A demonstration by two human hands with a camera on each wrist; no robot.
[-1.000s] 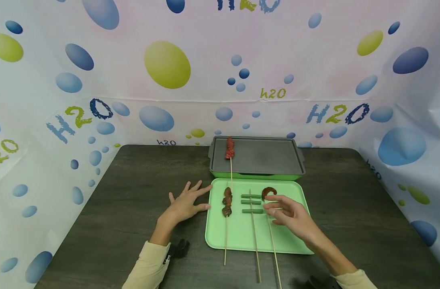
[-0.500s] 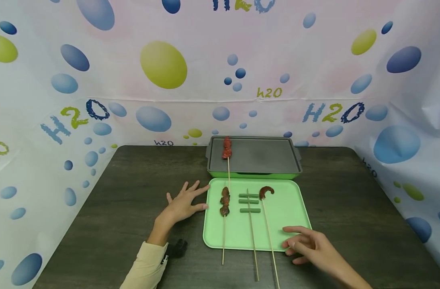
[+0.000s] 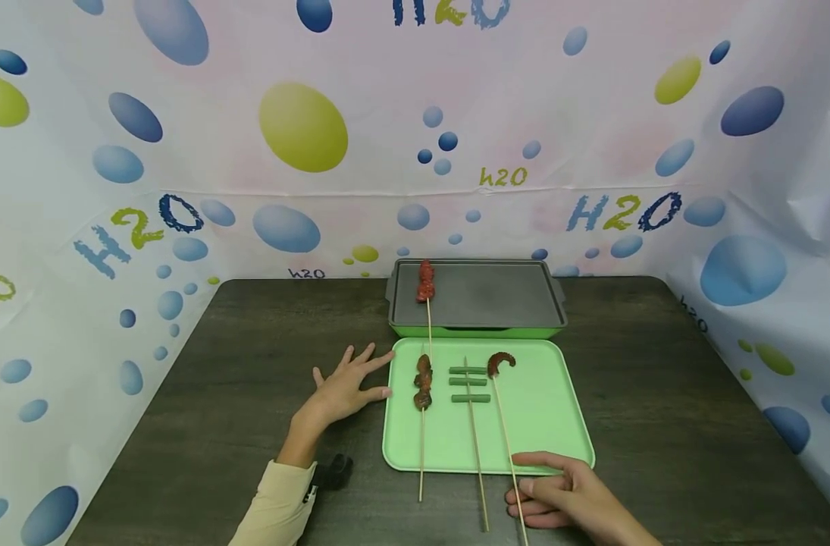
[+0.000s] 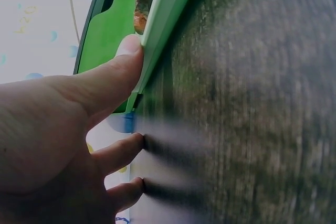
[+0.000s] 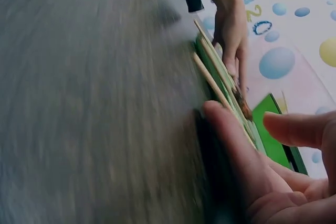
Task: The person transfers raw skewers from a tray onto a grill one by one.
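My left hand (image 3: 342, 388) lies with fingers spread on the table, its thumb and index fingertips touching the left rim of the light green tray (image 3: 544, 447). My right hand (image 3: 561, 489) is at the stick of a skewer with a curled, reddish-brown, tentacle-like piece (image 3: 499, 362); its thumb and index finger stand apart in the right wrist view. Left of that skewer lies one with several green bean-like pieces (image 3: 469, 381). A skewer of brown meat chunks (image 3: 423, 383) rests near the tray's left side. Its lower chunk (image 4: 143, 6) shows beside my left thumb.
Behind the tray stands a grey-topped griddle (image 3: 490, 292) with a green base. A red meat skewer (image 3: 425, 282) lies on its left part, the stick reaching over the tray. Several stick ends overhang the tray's front edge. A printed curtain (image 3: 374, 152) surrounds the dark wooden table (image 3: 264, 326).
My right hand has come away from the curled piece, back toward the front right, then left to the lower part of its stick. My left hand keeps its place at the tray rim.
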